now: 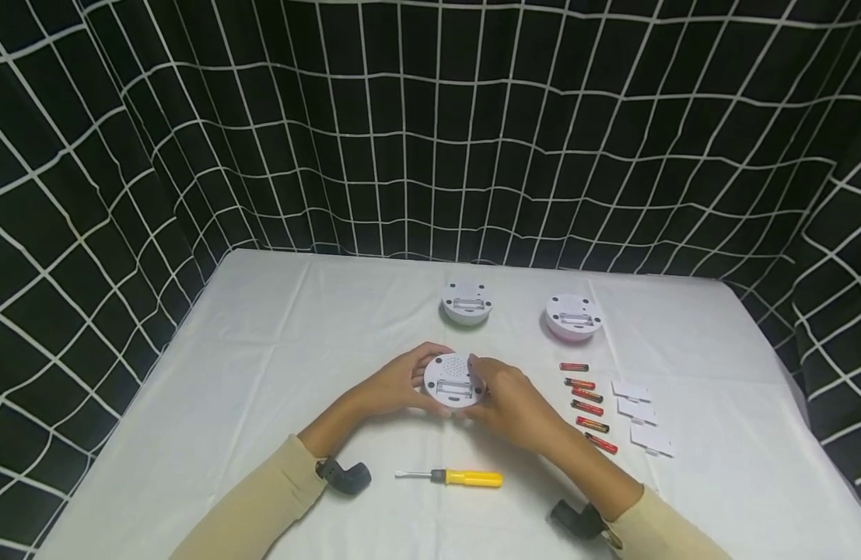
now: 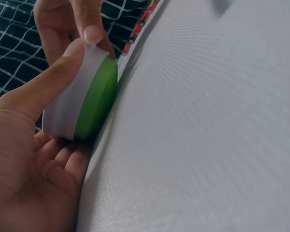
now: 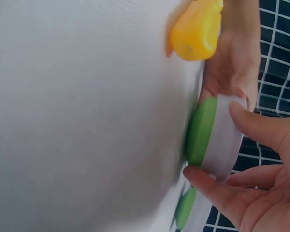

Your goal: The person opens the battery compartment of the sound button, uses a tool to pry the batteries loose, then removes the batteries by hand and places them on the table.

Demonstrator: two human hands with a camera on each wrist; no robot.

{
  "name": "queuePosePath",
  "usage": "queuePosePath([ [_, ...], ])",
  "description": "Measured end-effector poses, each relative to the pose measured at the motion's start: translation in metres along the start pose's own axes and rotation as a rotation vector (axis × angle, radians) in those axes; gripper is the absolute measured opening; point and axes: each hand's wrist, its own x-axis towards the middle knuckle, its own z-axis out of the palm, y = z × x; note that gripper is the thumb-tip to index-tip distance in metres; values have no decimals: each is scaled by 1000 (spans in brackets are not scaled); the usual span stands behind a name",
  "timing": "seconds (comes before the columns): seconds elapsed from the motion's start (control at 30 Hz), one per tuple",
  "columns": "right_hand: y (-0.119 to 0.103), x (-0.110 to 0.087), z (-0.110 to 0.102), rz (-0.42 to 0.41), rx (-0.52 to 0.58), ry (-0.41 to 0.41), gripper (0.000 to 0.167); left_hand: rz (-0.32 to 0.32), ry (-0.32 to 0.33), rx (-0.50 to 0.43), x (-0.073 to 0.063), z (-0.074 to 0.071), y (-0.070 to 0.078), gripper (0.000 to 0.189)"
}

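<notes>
Face down between my hands is a round white device with a green underside (image 1: 454,367). Its battery compartment faces up, uncovered, with no cells in it, beside a patch of small holes. My left hand (image 1: 397,386) holds it around the left edge, thumb near the front. From the opposite side my right hand (image 1: 512,403) grips the rim between thumb and fingers. Both wrist views show the white side wall and green dome (image 2: 97,99) close to the cloth; whether it touches is unclear.
A yellow-handled screwdriver (image 1: 472,478) lies in front. Farther back sit a similar green-based device (image 1: 467,305) and a pink-based one (image 1: 573,320), compartments uncovered. To the right are several red batteries (image 1: 587,408) and three white covers (image 1: 636,411). Netting (image 1: 430,155) surrounds the table.
</notes>
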Motion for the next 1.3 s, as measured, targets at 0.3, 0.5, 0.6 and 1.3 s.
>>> queuePosePath([
  [0.3,-3,13,-12,33,-24,-41,82,-28,26,4,0,-5,15,92],
  [0.5,-7,26,-20,-6,-39,-18,82,-27,71,19,0,-15,24,96],
  [0.6,-11,31,-23,-22,-31,-19,82,-22,69,46,0,-20,29,93],
  [1.3,-29,112,-30,-115,-107,-4,69,7,186,205,10,-93,60,87],
])
